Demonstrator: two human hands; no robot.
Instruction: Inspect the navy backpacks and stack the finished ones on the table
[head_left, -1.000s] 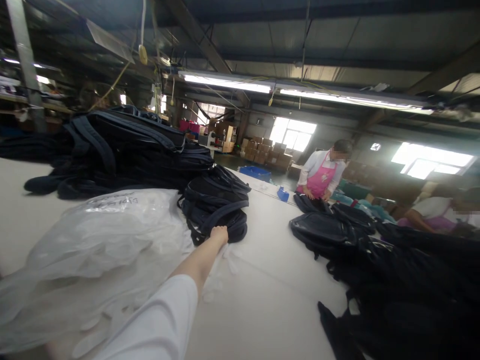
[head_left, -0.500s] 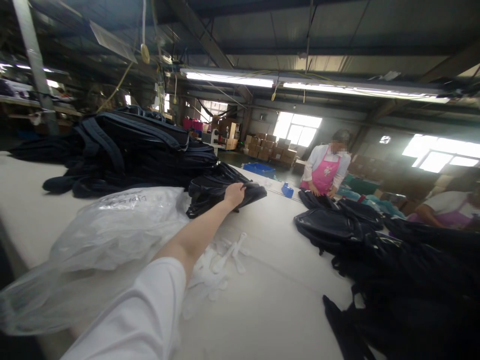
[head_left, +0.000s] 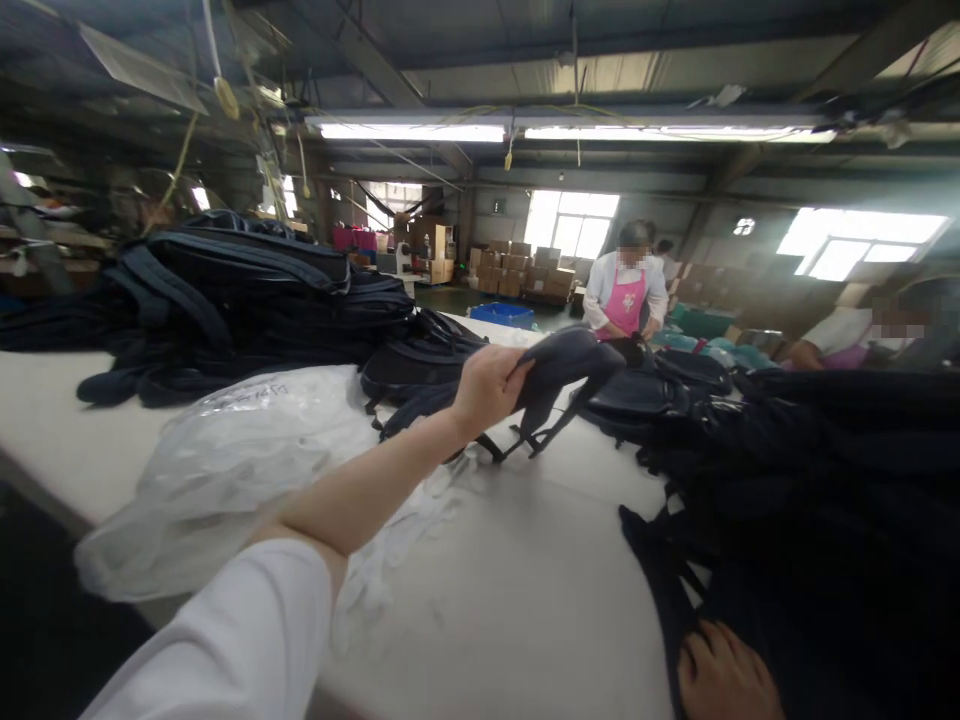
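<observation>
My left hand (head_left: 491,392), stretched out over the table, is closed on the padded shoulder straps (head_left: 566,365) of a dark backpack. The straps are raised in a loop, with thin webbing hanging below. Part of that backpack (head_left: 424,412) is hidden behind my hand and forearm. At the lower right, my right hand (head_left: 727,672) has its fingers bent against another dark backpack (head_left: 832,570) nearest me. A clear plastic bag (head_left: 247,450) with writing lies left of my forearm, and small white strips (head_left: 382,555) lie beside it.
A tall heap of dark backpacks (head_left: 247,290) covers the far left of the white table (head_left: 525,600). More backpacks (head_left: 645,385) line the right side. Across the table stands a person in a pink apron (head_left: 628,300); another person is at far right. A blue bin (head_left: 502,315) sits beyond.
My left hand has lifted the shoulder straps and moved slightly right. My right hand has come into view at the lower right. The view has shifted slightly right.
</observation>
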